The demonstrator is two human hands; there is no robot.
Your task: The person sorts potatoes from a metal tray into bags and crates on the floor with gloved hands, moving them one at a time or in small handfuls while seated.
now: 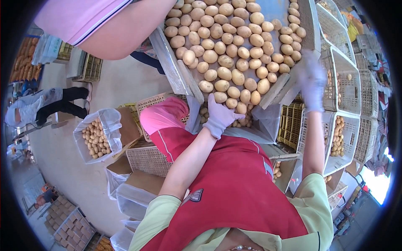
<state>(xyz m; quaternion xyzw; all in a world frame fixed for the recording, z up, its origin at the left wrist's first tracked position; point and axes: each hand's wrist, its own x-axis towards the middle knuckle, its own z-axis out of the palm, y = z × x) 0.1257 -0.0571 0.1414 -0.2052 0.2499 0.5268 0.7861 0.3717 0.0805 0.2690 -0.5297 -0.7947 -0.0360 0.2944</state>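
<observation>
Many potatoes point(237, 77) lie on a sorting table with metal side rails point(171, 62), which narrows towards me. My left hand point(220, 114), in a pale glove, is at the narrow end, fingers spread, against the lowest potatoes. Beneath it, more potatoes point(204, 114) lie in a container lined with clear plastic point(267, 120). My right hand point(312, 81), gloved too, is motion-blurred beside the table's right rail, near the white plastic crates point(345, 81); whether it holds anything cannot be told.
A co-worker's arm point(125, 28) reaches in at the upper left. A plastic-lined box point(117, 125) with potatoes stands on the floor at left. Lined cartons point(135, 200) are beside my left arm, a yellow crate point(289, 125) right of the chute. Another person point(47, 103) is farther off.
</observation>
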